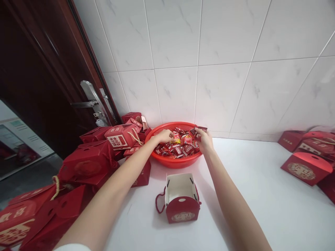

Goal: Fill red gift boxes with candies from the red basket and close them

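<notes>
A red plastic basket (174, 162) stands against the wall, filled with wrapped candies (178, 150) in red, brown and yellow. My left hand (164, 136) reaches over its left side, fingers bent down at the candies; its fingertips touch or pinch a yellow-and-red wrapper. Above the basket's right rim, my right hand (204, 139) grips a dark red candy packet (201, 129) between thumb and fingers. In front of the basket sits an open red gift box (182, 209), with a pale inside, dark slots at its corners and a red cord handle hanging out to the left.
Closed red gift boxes (87, 164) with cord handles are piled on the left, close to my left forearm. More red boxes (306, 169) stand at the right edge of the white table (251, 181). Behind are a tiled wall (220, 87) and a dark door with a metal handle (91, 99).
</notes>
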`<state>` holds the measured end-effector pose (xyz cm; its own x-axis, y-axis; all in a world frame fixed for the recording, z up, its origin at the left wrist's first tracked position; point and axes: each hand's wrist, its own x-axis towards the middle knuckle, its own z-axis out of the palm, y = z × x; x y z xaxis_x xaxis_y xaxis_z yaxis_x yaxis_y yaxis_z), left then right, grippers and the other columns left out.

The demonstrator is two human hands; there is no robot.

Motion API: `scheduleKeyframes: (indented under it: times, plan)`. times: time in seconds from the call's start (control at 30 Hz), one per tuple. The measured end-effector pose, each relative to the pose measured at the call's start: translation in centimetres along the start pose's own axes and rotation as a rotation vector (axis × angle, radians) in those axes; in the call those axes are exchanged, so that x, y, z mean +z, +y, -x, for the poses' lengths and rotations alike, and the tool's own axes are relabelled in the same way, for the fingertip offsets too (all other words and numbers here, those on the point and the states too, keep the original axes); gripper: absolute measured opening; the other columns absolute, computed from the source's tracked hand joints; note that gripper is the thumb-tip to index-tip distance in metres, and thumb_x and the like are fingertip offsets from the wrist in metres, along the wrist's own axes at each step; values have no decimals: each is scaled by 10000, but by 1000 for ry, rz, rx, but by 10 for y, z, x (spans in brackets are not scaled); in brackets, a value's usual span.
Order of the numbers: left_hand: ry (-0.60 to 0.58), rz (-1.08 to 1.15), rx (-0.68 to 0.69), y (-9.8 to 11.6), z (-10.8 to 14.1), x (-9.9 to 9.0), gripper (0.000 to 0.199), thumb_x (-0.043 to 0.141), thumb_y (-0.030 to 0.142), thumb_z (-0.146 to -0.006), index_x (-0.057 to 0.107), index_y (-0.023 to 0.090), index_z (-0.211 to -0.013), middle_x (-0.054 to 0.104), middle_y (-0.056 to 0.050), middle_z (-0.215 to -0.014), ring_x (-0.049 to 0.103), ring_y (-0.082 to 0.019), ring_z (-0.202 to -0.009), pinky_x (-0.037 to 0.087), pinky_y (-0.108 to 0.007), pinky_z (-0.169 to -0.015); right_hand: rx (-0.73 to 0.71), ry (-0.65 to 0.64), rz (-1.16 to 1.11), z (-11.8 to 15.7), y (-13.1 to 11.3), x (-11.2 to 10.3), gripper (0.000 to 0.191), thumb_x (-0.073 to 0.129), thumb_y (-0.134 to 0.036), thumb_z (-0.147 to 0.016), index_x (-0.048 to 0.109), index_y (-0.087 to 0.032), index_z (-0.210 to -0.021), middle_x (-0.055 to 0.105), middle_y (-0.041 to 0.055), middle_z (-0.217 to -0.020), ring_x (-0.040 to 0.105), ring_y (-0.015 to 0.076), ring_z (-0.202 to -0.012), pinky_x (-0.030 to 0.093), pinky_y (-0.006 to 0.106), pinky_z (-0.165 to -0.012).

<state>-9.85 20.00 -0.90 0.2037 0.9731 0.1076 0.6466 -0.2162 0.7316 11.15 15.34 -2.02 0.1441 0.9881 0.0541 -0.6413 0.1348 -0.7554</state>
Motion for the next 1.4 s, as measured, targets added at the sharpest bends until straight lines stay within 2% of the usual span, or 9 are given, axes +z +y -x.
scheduleKeyframes:
  times: [0.13,0.23,0.37,0.5,0.67,0.8,1.17,1.27,1.4]
  plan:
    - [-20,-78,-32,-3,-2,13,250,835,128,-410,603,221,-397,538,34,-393,529,-168,-511,374,-274,-592,12,-1,-46,4,-5,4,156,756,-83,-626,628,-168,-652,684,-23,-598,638,117,-569,548,212,-520]
    - [27,-50,-42,-5,-4,15,235,846,185,-462,616,216,-428,564,23,-425,558,-183,-541,387,-280,-610,31,-14,-68,6,-8,4,148,727,-24,-612,658,-148,-654,718,8,-644,669,126,-618,570,210,-560]
    - [205,93,-27,-6,-10,8,169,838,273,-566,699,200,-628,706,-24,-666,654,-239,-774,457,-303,-739,57,-18,-94,5,-8,3,184,693,32,-596,668,-143,-647,739,21,-669,687,132,-641,594,214,-603]
    - [293,307,21,1,-19,6,351,867,240,-531,738,177,-851,757,-60,-938,667,-252,-973,485,-345,-887,73,-22,-120,1,-7,1,231,705,53,-597,658,-165,-658,741,4,-673,709,143,-691,627,247,-697]
    - [219,566,84,20,-29,20,473,885,232,-532,749,152,-978,758,-81,-1030,687,-242,-990,493,-388,-954,109,5,-164,-4,-7,-1,234,699,46,-661,643,-181,-663,703,-28,-615,700,120,-670,634,242,-713]
    - [95,688,118,30,-29,30,482,903,256,-523,760,129,-966,767,-92,-980,704,-244,-919,513,-405,-926,149,6,-195,-8,-8,-3,197,710,-4,-712,648,-189,-684,706,-35,-637,698,118,-660,636,252,-722]
    - [-131,692,161,34,-14,30,491,874,199,-545,747,164,-1018,748,-87,-1064,691,-233,-951,509,-376,-883,186,-54,-197,0,2,3,157,756,-61,-711,693,-191,-771,756,-3,-763,713,166,-750,644,340,-690]
    - [-96,622,129,30,-20,28,372,796,282,-658,752,160,-1006,755,-100,-1040,692,-243,-950,515,-373,-866,174,-24,-208,-5,4,1,151,763,-69,-712,671,-188,-724,735,-9,-711,712,163,-714,642,345,-705]
    - [68,439,26,11,-27,24,185,715,292,-757,747,180,-900,759,-68,-970,668,-247,-1037,491,-338,-911,145,25,-230,-10,6,-4,203,777,-97,-711,608,-193,-649,670,-39,-602,699,153,-660,643,356,-725]
